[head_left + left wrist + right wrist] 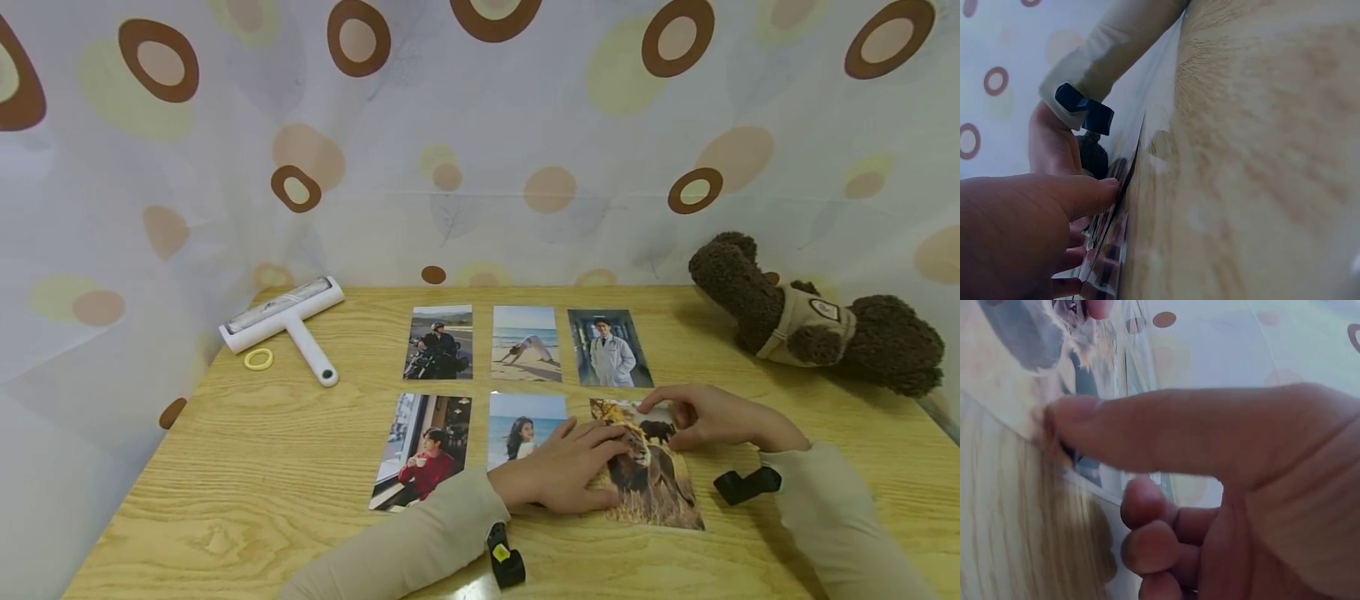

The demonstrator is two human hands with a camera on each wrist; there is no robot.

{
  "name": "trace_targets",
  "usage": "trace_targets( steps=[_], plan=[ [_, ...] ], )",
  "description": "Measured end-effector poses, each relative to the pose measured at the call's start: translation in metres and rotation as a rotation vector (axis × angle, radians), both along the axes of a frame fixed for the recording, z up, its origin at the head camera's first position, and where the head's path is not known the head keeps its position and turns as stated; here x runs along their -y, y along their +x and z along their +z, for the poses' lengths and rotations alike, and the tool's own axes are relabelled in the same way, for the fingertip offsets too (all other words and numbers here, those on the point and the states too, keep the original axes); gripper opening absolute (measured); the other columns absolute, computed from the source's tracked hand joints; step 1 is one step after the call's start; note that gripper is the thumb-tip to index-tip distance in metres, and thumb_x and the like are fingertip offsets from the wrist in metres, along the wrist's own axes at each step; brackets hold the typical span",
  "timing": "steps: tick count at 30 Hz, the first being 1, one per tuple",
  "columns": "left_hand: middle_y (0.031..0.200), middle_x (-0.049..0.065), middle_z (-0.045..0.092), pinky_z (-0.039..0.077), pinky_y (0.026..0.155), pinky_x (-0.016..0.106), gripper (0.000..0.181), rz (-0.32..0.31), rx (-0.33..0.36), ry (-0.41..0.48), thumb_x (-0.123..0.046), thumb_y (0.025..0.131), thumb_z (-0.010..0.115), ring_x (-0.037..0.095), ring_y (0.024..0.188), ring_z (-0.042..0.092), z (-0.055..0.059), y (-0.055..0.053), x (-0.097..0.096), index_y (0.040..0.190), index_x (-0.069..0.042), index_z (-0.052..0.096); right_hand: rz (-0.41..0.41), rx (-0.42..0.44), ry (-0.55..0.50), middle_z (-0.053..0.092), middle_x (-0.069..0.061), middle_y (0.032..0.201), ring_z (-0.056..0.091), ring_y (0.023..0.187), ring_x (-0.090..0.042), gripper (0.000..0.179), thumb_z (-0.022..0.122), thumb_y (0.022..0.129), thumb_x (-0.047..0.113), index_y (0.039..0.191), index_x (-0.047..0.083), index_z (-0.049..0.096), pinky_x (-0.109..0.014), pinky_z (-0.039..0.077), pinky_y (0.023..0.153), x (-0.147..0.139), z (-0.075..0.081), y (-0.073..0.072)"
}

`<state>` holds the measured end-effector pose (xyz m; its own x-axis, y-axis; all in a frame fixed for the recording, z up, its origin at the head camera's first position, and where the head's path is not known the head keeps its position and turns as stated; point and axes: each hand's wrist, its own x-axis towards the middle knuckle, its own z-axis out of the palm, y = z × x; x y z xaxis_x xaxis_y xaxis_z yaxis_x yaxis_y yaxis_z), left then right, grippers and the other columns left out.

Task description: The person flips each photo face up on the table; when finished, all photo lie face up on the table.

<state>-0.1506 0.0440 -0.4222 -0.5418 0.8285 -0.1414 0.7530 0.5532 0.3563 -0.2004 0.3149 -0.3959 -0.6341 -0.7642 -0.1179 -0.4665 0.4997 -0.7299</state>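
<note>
A photo card of a lion with an elephant behind it (pixel 660 492) lies flat at the front right of two rows of photos. My left hand (pixel 566 468) rests on its left part, fingers fairly straight and reaching over the lion. At the upper right corner my right hand (pixel 712 417) touches the card, index finger by the top edge and thumb by the right side, a gap between them. The thumb (pixel 1122 431) presses on the card's surface in the right wrist view, the other fingers curled below. My left forearm and hand partly cover the seaside woman photo (pixel 517 421).
Other photos show a red-sweatered person (pixel 427 467), a motorcyclist (pixel 438 346), a beach yoga pose (pixel 525 346) and a doctor (pixel 611 354). A white squeegee-like tool (pixel 300 333) and yellow ring (pixel 258 359) lie left; a brown teddy bear (pixel 810 325) lies right.
</note>
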Motion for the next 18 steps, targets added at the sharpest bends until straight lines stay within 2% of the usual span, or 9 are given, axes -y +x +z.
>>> trace_targets(
  steps=[5,7,10,14,16,18],
  plan=[
    [0.162,-0.002,0.011,0.013,0.120,0.039,0.072,0.005,0.040,0.100,-0.050,0.097,0.047,0.015,0.149,0.012,0.001,-0.003,0.000,0.154,-0.018,0.017,-0.064,-0.079,0.029,0.047,0.005,0.061,0.037,0.051,0.002,0.017,0.057,0.096,0.007,0.112,0.006,0.061,-0.022,0.037,0.047,0.005,0.000,0.004],
    [0.162,-0.001,0.009,0.013,0.120,0.039,0.070,-0.004,0.049,0.128,-0.050,0.097,0.047,0.016,0.149,0.011,0.002,-0.005,0.002,0.154,-0.018,0.019,-0.115,-0.122,0.033,0.047,0.007,0.064,0.036,0.052,0.002,0.014,0.054,0.097,0.008,0.110,0.008,0.061,-0.023,0.037,0.048,0.008,0.000,0.006],
    [0.162,0.001,0.010,0.013,0.120,0.042,0.067,0.004,0.049,0.155,-0.048,0.098,0.047,0.017,0.149,0.012,0.004,-0.007,0.009,0.153,-0.016,0.024,-0.196,-0.229,0.032,0.046,0.003,0.073,0.038,0.059,-0.002,0.013,0.057,0.097,0.010,0.109,0.007,0.059,-0.023,0.037,0.053,0.014,0.000,0.009],
    [0.161,0.004,0.015,0.015,0.119,0.045,0.061,0.062,0.002,0.182,-0.039,0.100,0.049,0.021,0.148,0.016,0.009,-0.011,0.025,0.151,-0.013,0.028,-0.298,-0.343,0.051,0.044,-0.010,0.095,0.044,0.081,-0.015,0.024,0.059,0.096,0.014,0.115,0.001,0.056,-0.027,0.041,0.062,0.019,0.000,0.012],
    [0.160,0.008,0.020,0.017,0.119,0.045,0.056,0.094,-0.037,0.214,-0.030,0.101,0.049,0.024,0.147,0.020,0.010,-0.015,0.036,0.149,-0.009,0.031,-0.331,-0.370,0.071,0.043,-0.020,0.111,0.048,0.095,-0.027,0.037,0.061,0.095,0.016,0.125,-0.003,0.052,-0.036,0.048,0.072,0.019,0.001,0.014],
    [0.158,0.013,0.025,0.020,0.118,0.046,0.052,0.131,-0.070,0.252,-0.020,0.101,0.049,0.028,0.145,0.024,0.012,-0.020,0.048,0.148,-0.005,0.033,-0.354,-0.394,0.093,0.038,-0.028,0.127,0.045,0.110,-0.042,0.052,0.062,0.095,0.020,0.136,-0.006,0.044,-0.051,0.047,0.083,0.017,0.001,0.015]
  ],
)
